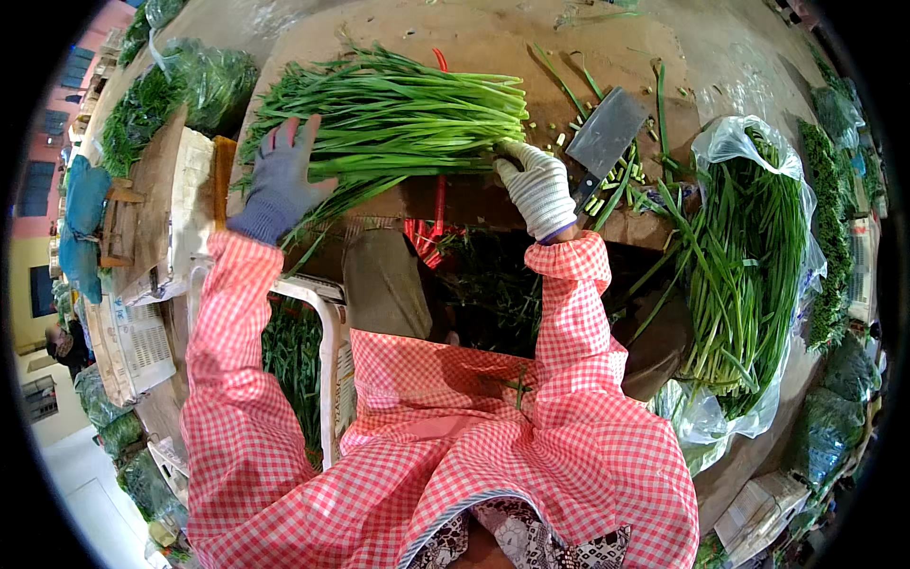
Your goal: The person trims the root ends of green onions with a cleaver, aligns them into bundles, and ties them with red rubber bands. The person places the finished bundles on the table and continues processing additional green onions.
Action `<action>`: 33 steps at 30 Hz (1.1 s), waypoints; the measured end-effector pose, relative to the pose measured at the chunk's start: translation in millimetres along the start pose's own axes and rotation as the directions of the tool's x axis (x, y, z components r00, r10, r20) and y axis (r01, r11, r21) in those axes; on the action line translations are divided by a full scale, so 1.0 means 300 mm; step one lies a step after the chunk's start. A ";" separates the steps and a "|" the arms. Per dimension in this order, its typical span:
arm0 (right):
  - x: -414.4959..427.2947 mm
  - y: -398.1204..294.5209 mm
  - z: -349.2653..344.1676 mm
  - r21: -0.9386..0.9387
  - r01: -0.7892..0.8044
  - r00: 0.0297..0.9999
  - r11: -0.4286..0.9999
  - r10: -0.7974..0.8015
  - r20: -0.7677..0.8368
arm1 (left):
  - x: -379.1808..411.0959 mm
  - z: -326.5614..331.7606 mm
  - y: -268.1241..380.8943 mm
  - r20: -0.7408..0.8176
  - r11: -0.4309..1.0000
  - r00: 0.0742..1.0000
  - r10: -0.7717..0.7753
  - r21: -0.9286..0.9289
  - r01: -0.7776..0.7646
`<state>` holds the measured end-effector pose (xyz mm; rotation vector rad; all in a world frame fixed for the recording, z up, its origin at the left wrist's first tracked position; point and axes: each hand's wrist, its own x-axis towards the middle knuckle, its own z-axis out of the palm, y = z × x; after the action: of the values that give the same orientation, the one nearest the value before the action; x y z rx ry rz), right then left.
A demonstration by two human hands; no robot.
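A large bundle of garlic chives [405, 114] lies across a wooden board, its leafy tips to the left and pale cut ends to the right. My left hand [281, 174], in a grey-blue glove, rests at the leafy end with its fingers spread. My right hand [537, 185], in a white ribbed glove, pinches a few stems at the bundle's near right corner. Red ties [440, 203] run beneath the bundle and show on both sides of it. A cleaver [608, 135] with a black handle lies just right of my right hand, among cut stem pieces [622, 174].
The board [320, 35] carries loose leaves. To the right, an opened clear plastic bag [803, 213] holds more long green chives [746, 284]. Bagged greens [210, 82] and a white foam box [195, 192] stand on the left. A white chair armrest [330, 341] is beside my left arm.
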<state>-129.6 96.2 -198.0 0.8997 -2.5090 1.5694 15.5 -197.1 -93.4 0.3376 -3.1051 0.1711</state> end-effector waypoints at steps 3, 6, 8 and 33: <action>0.024 0.011 -0.007 -0.046 -0.024 0.998 0.999 0.026 0.053 | -0.062 -0.068 0.128 -0.204 0.990 0.972 0.114 -0.061 -0.128; 0.046 0.021 -0.001 -0.098 -0.051 0.996 0.994 0.058 0.065 | -0.026 -0.020 0.248 -0.320 0.957 0.916 0.242 -0.079 -0.280; 0.055 -0.007 -0.007 -0.152 -0.060 0.993 0.987 0.075 0.095 | 0.018 0.086 0.278 -0.305 0.969 0.932 0.195 -0.086 -0.231; -0.147 -0.205 0.091 0.350 -0.576 0.805 0.739 0.437 0.402 | 0.147 0.240 0.260 -0.320 0.989 0.938 0.133 -0.023 -0.148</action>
<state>-55.5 73.8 -176.3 0.4965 -2.8102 2.4533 -44.3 -138.8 -172.4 0.0751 -2.8057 0.1383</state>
